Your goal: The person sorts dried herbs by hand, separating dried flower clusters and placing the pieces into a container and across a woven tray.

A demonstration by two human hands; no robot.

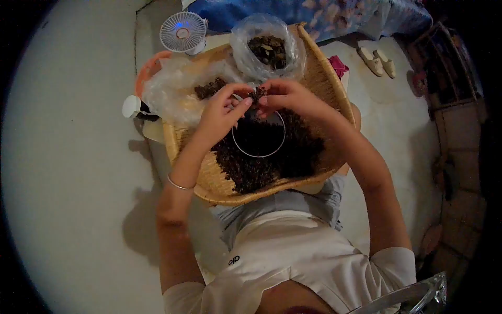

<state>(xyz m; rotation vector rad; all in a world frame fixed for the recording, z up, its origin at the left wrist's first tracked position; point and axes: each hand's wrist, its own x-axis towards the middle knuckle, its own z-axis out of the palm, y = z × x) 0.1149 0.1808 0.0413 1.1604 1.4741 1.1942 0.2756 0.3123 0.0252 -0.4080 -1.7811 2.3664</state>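
A small dark clump of dried plant-like material [257,94] is pinched between the fingertips of my left hand [230,104] and my right hand [282,99]. Both hands are closed around it, side by side. Just below them is a thin pale ring [260,156], perhaps a bowl's rim; its dark inside is hard to make out. Loose dark dried material [243,175] lies around the ring in a wide woven bamboo tray [214,196] across my lap. Its exact kind cannot be told.
At the tray's far end sits an open clear plastic bag [295,52] of brownish dried leaves [267,51]. Another crumpled plastic bag [175,91] lies at the left, near an orange basin [148,70]. A small white fan [183,32] stands beyond. Slippers [371,62] rest on the floor.
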